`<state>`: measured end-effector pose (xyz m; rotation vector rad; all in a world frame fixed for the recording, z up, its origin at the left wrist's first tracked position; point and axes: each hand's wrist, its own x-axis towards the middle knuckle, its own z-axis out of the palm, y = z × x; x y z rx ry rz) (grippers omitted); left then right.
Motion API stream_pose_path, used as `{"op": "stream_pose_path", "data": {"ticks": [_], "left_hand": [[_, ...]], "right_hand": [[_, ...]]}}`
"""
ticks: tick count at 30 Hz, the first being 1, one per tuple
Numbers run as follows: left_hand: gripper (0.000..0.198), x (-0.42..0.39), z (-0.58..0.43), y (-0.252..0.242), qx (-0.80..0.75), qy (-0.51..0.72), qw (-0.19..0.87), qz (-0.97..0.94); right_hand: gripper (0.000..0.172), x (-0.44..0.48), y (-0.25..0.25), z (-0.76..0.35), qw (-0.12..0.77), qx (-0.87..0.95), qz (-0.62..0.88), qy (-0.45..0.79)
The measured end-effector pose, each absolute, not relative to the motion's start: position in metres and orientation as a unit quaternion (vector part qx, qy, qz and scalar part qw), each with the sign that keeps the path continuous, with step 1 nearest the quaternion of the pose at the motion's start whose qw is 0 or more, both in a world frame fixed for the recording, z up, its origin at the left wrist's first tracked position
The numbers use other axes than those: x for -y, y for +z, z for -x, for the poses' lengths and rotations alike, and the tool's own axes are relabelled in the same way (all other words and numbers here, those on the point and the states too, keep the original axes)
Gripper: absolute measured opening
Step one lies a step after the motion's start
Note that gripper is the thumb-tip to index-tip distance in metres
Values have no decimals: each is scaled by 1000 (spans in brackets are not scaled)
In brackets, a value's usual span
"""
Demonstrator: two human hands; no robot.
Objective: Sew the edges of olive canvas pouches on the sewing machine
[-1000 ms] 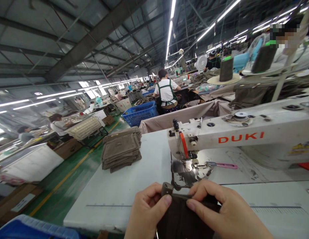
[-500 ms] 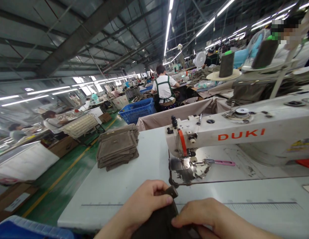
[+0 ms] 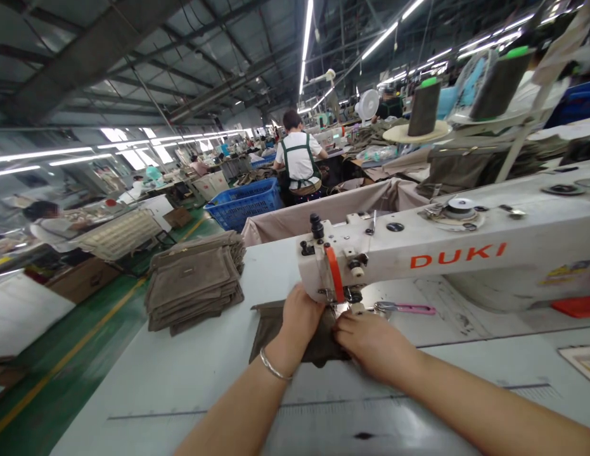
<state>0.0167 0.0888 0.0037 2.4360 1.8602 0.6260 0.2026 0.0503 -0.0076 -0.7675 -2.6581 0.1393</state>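
Note:
A dark olive-brown fabric piece (image 3: 270, 326) lies flat on the sewing machine's bed, its right part under the machine head. My left hand (image 3: 297, 326), with a silver bangle at the wrist, holds it just left of the presser foot; the fingertips are partly hidden behind the head. On the other side, my right hand (image 3: 371, 342) has its fingers closed on the fabric's right edge, close to the needle area. The white sewing machine (image 3: 390, 253) bears orange DUKI lettering. Pink-handled thread snips (image 3: 413, 308) rest on the bed behind my right hand.
A stack of similar fabric pieces (image 3: 192, 285) sits on the left of the table (image 3: 218, 380). Behind the machine hangs a pinkish cloth trough (image 3: 285, 221), beside a blue crate (image 3: 244, 202). A co-worker (image 3: 299, 158) sits beyond. Thread cones (image 3: 424, 107) stand at the upper right.
Both hands have moved forward from the table's front edge, carrying the fabric piece to the needle area, where it now lies under the machine head. The view has shifted slightly right.

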Motion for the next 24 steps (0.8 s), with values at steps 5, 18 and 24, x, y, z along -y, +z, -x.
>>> {"op": "stream_pose_path", "data": {"ticks": [5,18,24], "left_hand": [[15,-52,-20,-3,-559,185,39,-807],[36,-41,-8,2,-466,181,95,-861],[33,-34,-12,0,-467,203,98,-855]], "right_hand": [[19,-41,-14,-217,207,942,255,64],[17,-37,-19,-213,238,927,270,106],[15,-37,-14,-216,233,931,257,116]]}}
